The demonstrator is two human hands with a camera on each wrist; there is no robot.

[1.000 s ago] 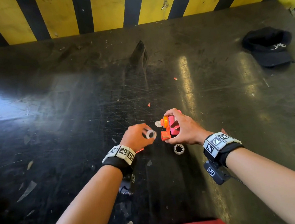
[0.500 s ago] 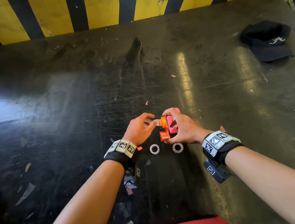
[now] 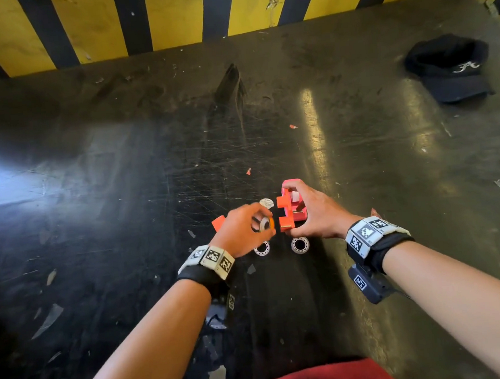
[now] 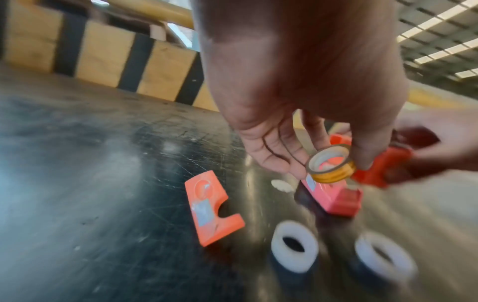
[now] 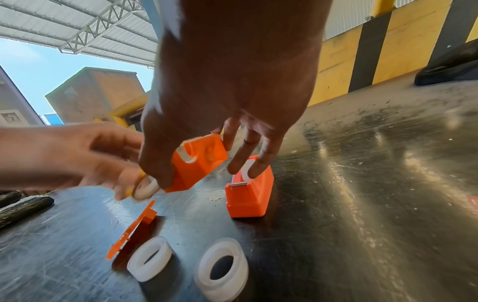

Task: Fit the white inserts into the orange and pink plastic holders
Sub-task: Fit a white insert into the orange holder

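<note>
My left hand (image 3: 263,222) pinches a small yellow-edged tape roll (image 4: 331,163) just left of the orange holder (image 3: 285,213). My right hand (image 3: 292,210) grips that orange holder (image 5: 199,163) between thumb and forefinger and holds it tilted above the table. Its other fingers touch the white insert in the pink holder (image 3: 300,213), which stands on the table (image 5: 248,194). Two white ring inserts (image 3: 261,249) (image 3: 300,245) lie side by side in front of my hands. A flat orange cover piece (image 4: 212,208) lies to the left.
The dark scratched table (image 3: 124,199) ends at a yellow and black striped wall (image 3: 169,16). A black cap (image 3: 450,67) lies at the far right. A small white disc (image 3: 266,203) and paper scraps sit near the holders.
My left hand set its white ring down beside the other one, reached to the orange holder, and has come back left holding the tape roll. The right hand stayed on the holders.
</note>
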